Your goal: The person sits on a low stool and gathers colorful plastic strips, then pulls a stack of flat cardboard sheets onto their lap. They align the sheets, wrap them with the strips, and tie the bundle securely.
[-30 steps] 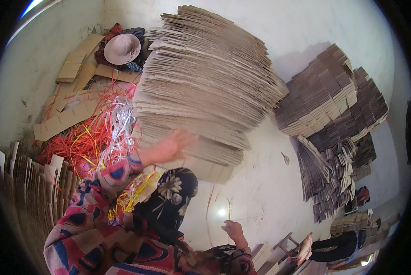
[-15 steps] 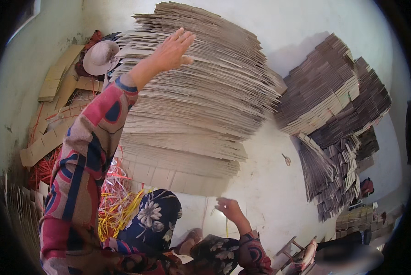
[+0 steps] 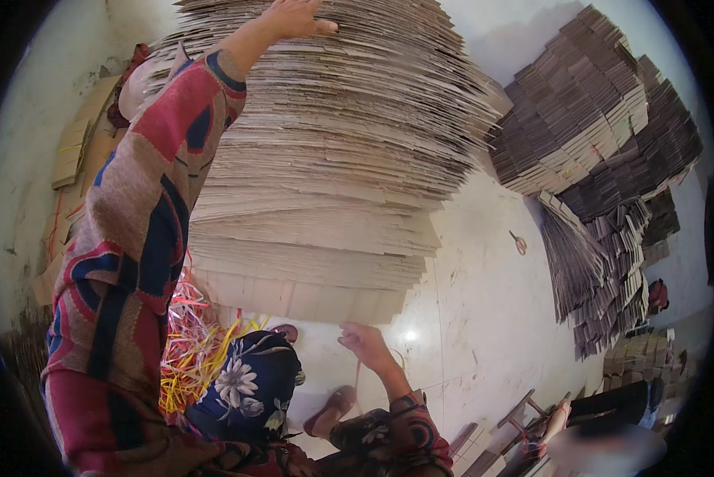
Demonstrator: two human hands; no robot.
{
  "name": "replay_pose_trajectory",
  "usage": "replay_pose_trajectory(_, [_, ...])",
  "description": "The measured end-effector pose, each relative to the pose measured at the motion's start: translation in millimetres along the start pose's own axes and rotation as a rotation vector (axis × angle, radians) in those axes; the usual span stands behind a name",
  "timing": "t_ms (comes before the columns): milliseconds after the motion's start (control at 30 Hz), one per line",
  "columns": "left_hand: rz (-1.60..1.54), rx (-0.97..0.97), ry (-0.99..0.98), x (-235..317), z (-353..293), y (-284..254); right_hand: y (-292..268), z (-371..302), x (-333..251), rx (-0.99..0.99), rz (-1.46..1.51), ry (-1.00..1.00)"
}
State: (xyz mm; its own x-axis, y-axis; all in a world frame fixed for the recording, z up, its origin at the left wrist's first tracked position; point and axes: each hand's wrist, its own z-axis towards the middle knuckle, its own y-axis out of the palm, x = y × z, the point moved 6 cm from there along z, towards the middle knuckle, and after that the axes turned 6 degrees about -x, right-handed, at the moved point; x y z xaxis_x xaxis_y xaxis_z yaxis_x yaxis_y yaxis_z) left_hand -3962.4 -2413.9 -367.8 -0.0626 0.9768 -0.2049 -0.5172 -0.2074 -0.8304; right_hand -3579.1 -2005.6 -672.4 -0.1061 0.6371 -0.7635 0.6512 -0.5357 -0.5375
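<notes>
A big leaning stack of flat cardboard sheets (image 3: 325, 143) fills the middle in front of me. My left hand (image 3: 293, 19) reaches over its far upper part, thumb apart and fingers stretched out, holding nothing; the picture's top edge crops it slightly. Whether it touches the sheets I cannot tell. Low down, just off the stack's near right corner, is my right hand (image 3: 365, 345), its fingers curled together. A thin pale strap (image 3: 357, 377) hangs from it. Beside my knee lies a tangled heap of red, white and yellow plastic straps (image 3: 194, 342).
More bundled cardboard (image 3: 579, 103) stands piled at the right. Scissors (image 3: 518, 242) lie on the tiled floor (image 3: 484, 318). A small stool (image 3: 524, 413) and another person's dark-clothed leg (image 3: 611, 405) are at the lower right. Loose cardboard pieces (image 3: 74, 151) lean by the left wall.
The view has shifted, so the stack sits higher in it. My left hand is farther up in the picture; my right hand has come closer to the stack's near edge.
</notes>
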Motion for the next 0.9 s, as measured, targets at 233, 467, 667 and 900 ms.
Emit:
replay_pose_trajectory(233, [-0.156, -0.178, -0.007, -13.2, -10.0, 31.5, 18.0, 16.4, -22.7, -0.020, 0.089, -0.065])
replay_pose_trajectory(467, [-0.112, -0.009, 0.085, 15.9, -27.0, -15.6, 9.8, 35.3, -36.6, 0.026, 0.068, -0.156])
replay_pose_trajectory(667, [-0.263, -0.217, 0.106, 34.4, -39.0, -17.8, 0.8, 45.2, -39.0, 0.070, 0.124, -0.129])
replay_pose_trajectory(900, [-0.318, -0.180, 0.108, 45.6, -61.7, -36.6, -6.7, 72.7, -63.5, 0.070, 0.137, -0.165])
